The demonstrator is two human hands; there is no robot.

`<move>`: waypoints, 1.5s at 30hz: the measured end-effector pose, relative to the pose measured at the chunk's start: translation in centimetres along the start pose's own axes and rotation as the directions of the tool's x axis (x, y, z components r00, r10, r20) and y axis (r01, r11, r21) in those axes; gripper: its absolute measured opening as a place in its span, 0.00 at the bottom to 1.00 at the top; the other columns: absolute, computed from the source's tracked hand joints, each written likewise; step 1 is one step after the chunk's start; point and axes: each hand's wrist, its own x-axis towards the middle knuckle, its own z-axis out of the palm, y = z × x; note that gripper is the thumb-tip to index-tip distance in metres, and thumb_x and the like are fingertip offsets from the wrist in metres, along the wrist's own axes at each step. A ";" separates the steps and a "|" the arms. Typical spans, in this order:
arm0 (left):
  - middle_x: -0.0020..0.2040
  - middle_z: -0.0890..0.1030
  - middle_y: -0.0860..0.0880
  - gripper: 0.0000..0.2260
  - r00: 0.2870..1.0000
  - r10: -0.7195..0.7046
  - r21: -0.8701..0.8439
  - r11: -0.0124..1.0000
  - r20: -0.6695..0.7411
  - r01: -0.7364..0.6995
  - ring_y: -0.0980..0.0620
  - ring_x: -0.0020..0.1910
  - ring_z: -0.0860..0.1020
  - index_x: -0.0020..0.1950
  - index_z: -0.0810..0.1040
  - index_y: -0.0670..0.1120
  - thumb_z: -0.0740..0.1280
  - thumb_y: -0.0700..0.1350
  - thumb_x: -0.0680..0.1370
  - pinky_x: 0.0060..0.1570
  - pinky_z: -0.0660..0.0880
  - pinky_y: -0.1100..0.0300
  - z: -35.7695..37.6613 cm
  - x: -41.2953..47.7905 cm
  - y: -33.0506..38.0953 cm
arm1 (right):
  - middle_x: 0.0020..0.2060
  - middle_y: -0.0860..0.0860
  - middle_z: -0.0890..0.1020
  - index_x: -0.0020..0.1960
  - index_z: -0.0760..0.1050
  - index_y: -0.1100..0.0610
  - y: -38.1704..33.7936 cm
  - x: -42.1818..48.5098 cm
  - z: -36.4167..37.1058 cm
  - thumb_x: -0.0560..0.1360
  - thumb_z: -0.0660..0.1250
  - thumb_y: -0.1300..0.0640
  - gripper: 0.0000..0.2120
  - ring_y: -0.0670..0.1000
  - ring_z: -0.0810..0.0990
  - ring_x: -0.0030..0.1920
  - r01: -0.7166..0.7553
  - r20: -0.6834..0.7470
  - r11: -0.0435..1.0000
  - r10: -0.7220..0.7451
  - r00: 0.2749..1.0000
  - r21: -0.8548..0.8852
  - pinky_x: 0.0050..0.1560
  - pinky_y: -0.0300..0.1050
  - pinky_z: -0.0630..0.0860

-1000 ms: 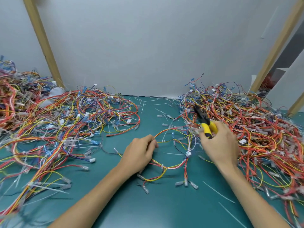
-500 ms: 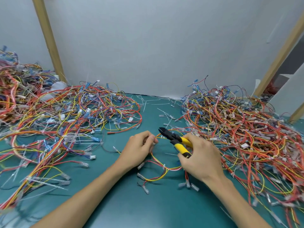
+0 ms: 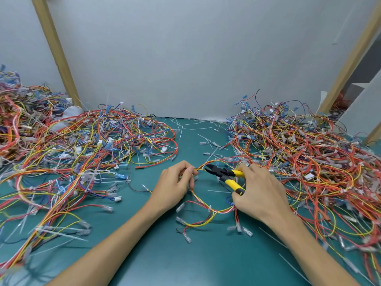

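Note:
A looped wire harness (image 3: 208, 211) of yellow, red and white wires with clear terminals lies on the green mat (image 3: 198, 256) in front of me. My left hand (image 3: 175, 186) pinches the harness at its upper left bend. My right hand (image 3: 259, 193) grips yellow-handled cutters (image 3: 224, 175). Their black jaws point left and sit at the wires just right of my left fingertips, handles spread apart.
A large tangle of harnesses (image 3: 82, 153) covers the left of the mat, and another pile (image 3: 309, 162) fills the right. Cut white cable ties (image 3: 185, 129) litter the far middle. A grey wall and wooden posts (image 3: 55, 52) stand behind.
My right hand carried the cutters from the right pile leftward to the wire held by my left hand. The camera tilted down slightly.

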 end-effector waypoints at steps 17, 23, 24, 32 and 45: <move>0.37 0.83 0.54 0.09 0.994 0.106 0.022 0.994 0.008 -0.106 0.52 0.19 0.73 0.46 0.77 0.47 0.60 0.40 0.83 0.26 0.69 0.66 0.1 -0.2 0.0 | 0.46 0.45 0.73 0.56 0.71 0.46 -0.4 -0.2 -0.2 0.64 0.64 0.44 0.21 0.51 0.67 0.46 0.044 -0.039 0.999 -0.043 0.998 0.031 0.45 0.45 0.65; 0.37 0.83 0.54 0.10 0.994 0.112 0.004 0.994 0.002 -0.112 0.52 0.19 0.72 0.46 0.77 0.46 0.59 0.39 0.82 0.25 0.69 0.66 0.1 -0.2 -0.1 | 0.35 0.43 0.72 0.44 0.72 0.46 -0.6 -0.3 -0.6 0.64 0.67 0.46 0.11 0.51 0.70 0.39 0.036 -0.081 0.998 -0.031 0.996 0.061 0.32 0.42 0.59; 0.37 0.83 0.54 0.10 0.994 0.111 -0.001 0.994 0.001 -0.111 0.52 0.19 0.72 0.46 0.77 0.46 0.59 0.39 0.82 0.25 0.68 0.66 0.1 -0.2 -0.2 | 0.33 0.43 0.72 0.42 0.72 0.46 -0.6 -0.3 -0.6 0.64 0.67 0.46 0.10 0.51 0.70 0.37 0.033 -0.089 0.997 -0.027 0.996 0.065 0.30 0.40 0.57; 0.37 0.82 0.55 0.10 0.990 0.140 0.032 0.990 -0.023 -0.139 0.51 0.22 0.73 0.44 0.76 0.50 0.59 0.44 0.83 0.27 0.70 0.62 0.3 -0.4 -0.2 | 0.22 0.47 0.68 0.30 0.63 0.48 -0.6 -0.4 -0.7 0.60 0.68 0.47 0.14 0.53 0.69 0.27 0.015 -0.107 0.997 -0.006 0.994 0.081 0.27 0.37 0.53; 0.44 0.86 0.52 0.09 0.992 0.103 -0.173 0.981 0.072 -0.090 0.51 0.23 0.74 0.48 0.80 0.47 0.61 0.42 0.83 0.31 0.73 0.63 -0.2 0.0 -0.6 | 0.31 0.43 0.72 0.40 0.70 0.46 -0.5 -0.6 -0.2 0.64 0.67 0.46 0.09 0.51 0.70 0.34 0.088 -0.163 0.988 -0.067 0.984 0.127 0.29 0.40 0.57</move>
